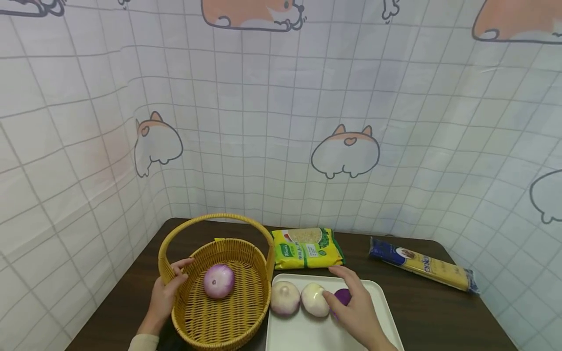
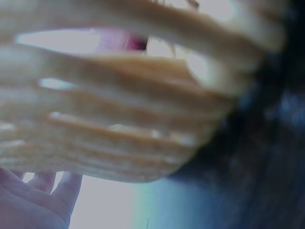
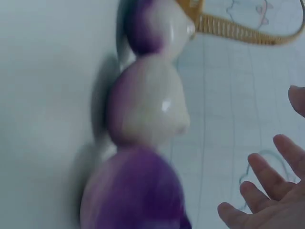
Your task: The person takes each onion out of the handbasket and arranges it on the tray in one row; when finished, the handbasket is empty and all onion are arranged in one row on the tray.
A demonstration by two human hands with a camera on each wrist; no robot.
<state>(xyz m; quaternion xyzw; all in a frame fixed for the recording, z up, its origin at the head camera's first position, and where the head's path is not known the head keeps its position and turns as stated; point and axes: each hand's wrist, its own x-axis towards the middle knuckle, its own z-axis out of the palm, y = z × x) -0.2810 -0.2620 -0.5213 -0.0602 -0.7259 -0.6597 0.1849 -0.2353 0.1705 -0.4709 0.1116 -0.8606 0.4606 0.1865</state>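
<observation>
A yellow woven basket (image 1: 221, 336) with a tall arched handle stands on the left, a purple-and-white onion (image 1: 219, 281) inside it. My left hand (image 1: 164, 295) grips the basket's left side at the base of the handle. In the left wrist view, the basket's weave is blurred, with the left hand (image 2: 38, 202) below it. Three more onions sit in a row on a white tray (image 1: 303, 336): a pale onion (image 1: 285, 298), a whiter onion (image 1: 314, 300) and a deep purple onion (image 3: 136, 191). Over the purple one, partly hiding it, is my right hand (image 1: 357, 309), fingers spread and apart from the onions (image 3: 150, 102).
Behind the tray lies a yellow-green Knorr packet (image 1: 307, 249). A blue-and-yellow pasta packet (image 1: 423, 265) rests at the back right of the dark table (image 1: 439, 321). A white gridded curtain (image 1: 272, 122) with dog drawings hangs behind the table and along its sides.
</observation>
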